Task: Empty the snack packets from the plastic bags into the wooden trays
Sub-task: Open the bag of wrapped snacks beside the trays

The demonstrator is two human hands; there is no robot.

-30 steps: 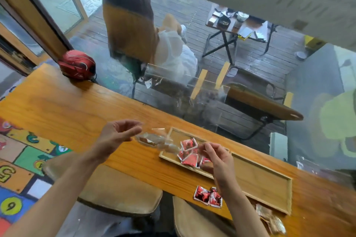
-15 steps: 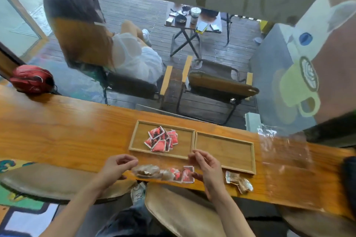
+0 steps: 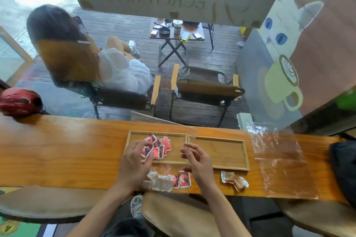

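1. On a long wooden counter (image 3: 57,152), seen from the head camera, two wooden trays sit end to end: the left tray (image 3: 134,136) holds a heap of red snack packets (image 3: 159,147), while the right tray (image 3: 221,152) is bare.
2. Left hand (image 3: 134,161) hovers over the left tray, fingers curled; it seems to pinch a red packet, though blur makes this uncertain.
3. Right hand (image 3: 200,161) hangs above the seam between the trays, fingers loosely spread, holding nothing.
4. Near the counter's front edge lie a crumpled plastic bag (image 3: 159,180), two loose red packets (image 3: 182,179) and brown packets (image 3: 235,180).
5. Risk: a careless sweep of either wrist could likely knock these off the edge.
6. A flat clear bag (image 3: 279,158) lies to the right, light enough to slide away.
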